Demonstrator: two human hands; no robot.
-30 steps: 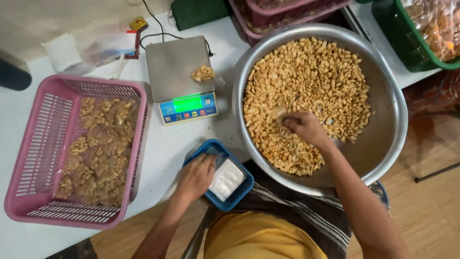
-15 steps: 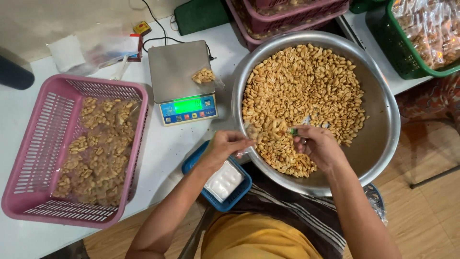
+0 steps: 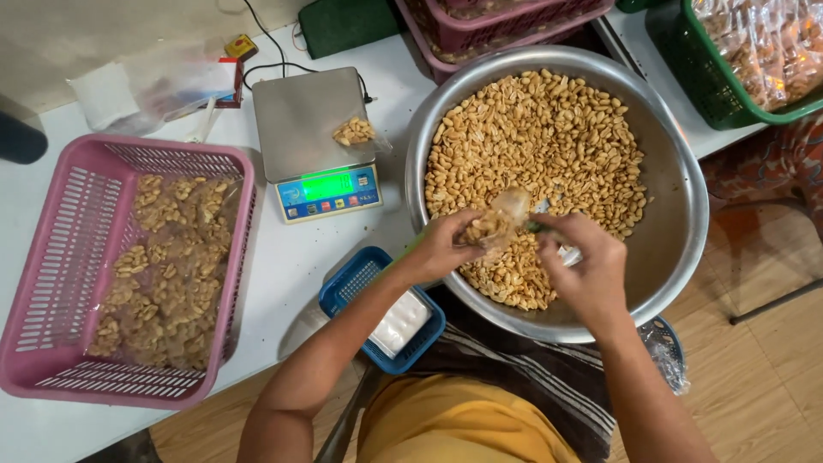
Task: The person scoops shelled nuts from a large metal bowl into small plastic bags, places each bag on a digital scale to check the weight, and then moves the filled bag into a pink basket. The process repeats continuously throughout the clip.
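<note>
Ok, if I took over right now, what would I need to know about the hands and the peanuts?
Left hand holds a small clear bag partly filled with peanuts, over the big metal bowl.
Right hand grips a small scoop beside the bag's mouth.
Done: one filled bag sits on the scale; many lie in the pink basket.
Left: bowl holds plenty of loose peanuts.

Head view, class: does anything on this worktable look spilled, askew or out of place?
Nothing stands out. The peanuts stay inside the steel bowl, a small filled bag sits on the scale, and packed bags lie in the pink basket.
</note>
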